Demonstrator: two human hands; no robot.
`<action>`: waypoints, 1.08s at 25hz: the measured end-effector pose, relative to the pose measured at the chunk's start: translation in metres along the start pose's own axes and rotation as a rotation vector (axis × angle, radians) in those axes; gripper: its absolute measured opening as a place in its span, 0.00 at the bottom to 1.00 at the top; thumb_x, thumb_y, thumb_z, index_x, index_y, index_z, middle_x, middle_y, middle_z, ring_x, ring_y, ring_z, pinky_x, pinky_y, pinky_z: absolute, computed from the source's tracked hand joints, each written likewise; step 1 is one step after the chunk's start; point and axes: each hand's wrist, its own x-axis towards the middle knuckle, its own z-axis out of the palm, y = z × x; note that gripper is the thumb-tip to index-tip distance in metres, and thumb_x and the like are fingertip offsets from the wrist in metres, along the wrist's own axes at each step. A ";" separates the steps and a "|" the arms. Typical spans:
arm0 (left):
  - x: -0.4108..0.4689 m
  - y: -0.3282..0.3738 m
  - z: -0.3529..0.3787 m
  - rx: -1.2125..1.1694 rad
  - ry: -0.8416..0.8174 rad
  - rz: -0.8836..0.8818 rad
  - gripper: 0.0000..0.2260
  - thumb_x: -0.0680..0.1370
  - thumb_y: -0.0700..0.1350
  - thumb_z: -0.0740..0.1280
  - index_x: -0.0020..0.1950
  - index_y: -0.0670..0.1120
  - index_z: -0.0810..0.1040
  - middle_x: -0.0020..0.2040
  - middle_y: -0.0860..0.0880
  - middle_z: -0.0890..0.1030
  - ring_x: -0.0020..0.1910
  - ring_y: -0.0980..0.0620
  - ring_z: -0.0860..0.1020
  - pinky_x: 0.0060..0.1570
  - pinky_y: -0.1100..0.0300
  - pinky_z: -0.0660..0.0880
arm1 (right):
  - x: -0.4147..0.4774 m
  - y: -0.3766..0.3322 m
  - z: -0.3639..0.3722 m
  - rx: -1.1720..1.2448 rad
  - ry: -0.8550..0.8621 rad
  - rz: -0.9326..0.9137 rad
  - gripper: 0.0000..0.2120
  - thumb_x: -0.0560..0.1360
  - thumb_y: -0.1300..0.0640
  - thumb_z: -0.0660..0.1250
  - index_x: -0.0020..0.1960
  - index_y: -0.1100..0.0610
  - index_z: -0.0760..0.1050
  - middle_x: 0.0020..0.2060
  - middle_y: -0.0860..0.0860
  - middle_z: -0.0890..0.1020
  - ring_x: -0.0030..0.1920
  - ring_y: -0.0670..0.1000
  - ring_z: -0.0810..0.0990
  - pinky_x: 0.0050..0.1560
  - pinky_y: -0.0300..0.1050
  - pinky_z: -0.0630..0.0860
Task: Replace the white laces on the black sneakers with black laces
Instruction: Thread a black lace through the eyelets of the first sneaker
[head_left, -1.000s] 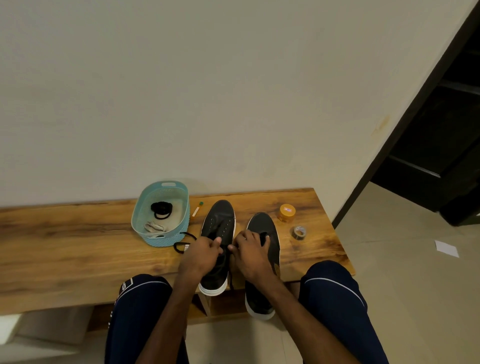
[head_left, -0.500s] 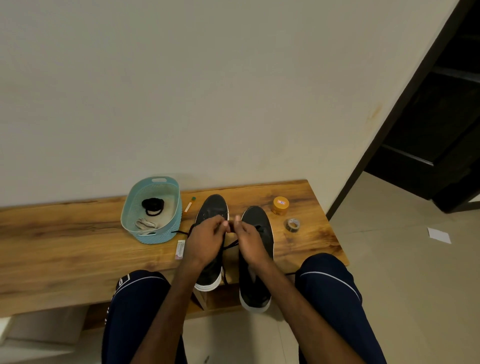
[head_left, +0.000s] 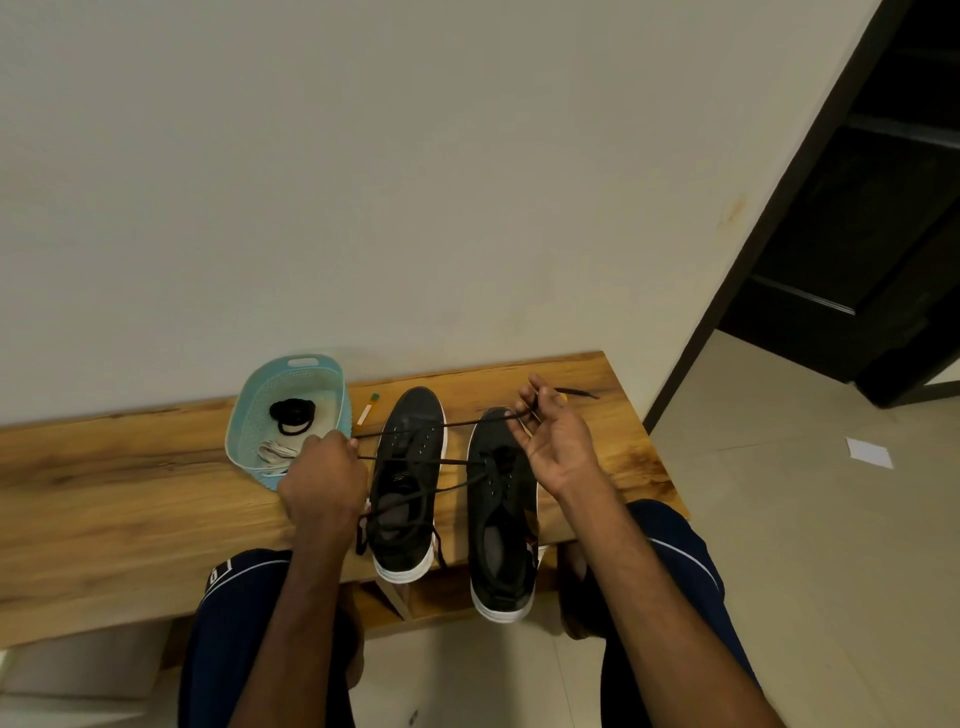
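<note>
Pulled apart now — left hand and right hand each pinch the black lace taut.

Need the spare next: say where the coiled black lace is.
Head view: the coiled black lace lies in the teal basket on the bench, left of both sneakers, beyond the left hand.

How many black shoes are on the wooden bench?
2. One black canvas sneaker with a white sole lies beside the light blue plastic basket; the other lies right of it. Both heels overhang the wooden bench's front edge. None seems hidden.
</note>
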 end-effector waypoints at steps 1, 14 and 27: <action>0.002 -0.002 0.000 -0.004 -0.010 -0.042 0.13 0.83 0.48 0.59 0.55 0.42 0.79 0.50 0.42 0.79 0.48 0.41 0.79 0.43 0.52 0.70 | 0.000 0.000 -0.002 -0.011 0.024 -0.006 0.10 0.84 0.59 0.59 0.57 0.56 0.79 0.44 0.50 0.84 0.43 0.48 0.81 0.52 0.48 0.78; -0.019 0.048 0.011 -1.071 -0.574 0.095 0.20 0.84 0.54 0.56 0.50 0.45 0.84 0.46 0.45 0.85 0.49 0.51 0.83 0.49 0.56 0.79 | -0.037 0.066 0.007 -1.219 -0.509 -0.509 0.12 0.82 0.60 0.61 0.60 0.57 0.81 0.55 0.49 0.82 0.55 0.44 0.79 0.57 0.40 0.76; -0.008 0.050 0.019 -1.350 -0.540 0.039 0.09 0.82 0.42 0.63 0.56 0.42 0.82 0.43 0.47 0.85 0.39 0.52 0.81 0.42 0.61 0.79 | -0.039 0.081 0.000 -1.421 -0.567 -0.502 0.11 0.82 0.57 0.61 0.59 0.57 0.79 0.53 0.51 0.81 0.53 0.48 0.78 0.54 0.48 0.76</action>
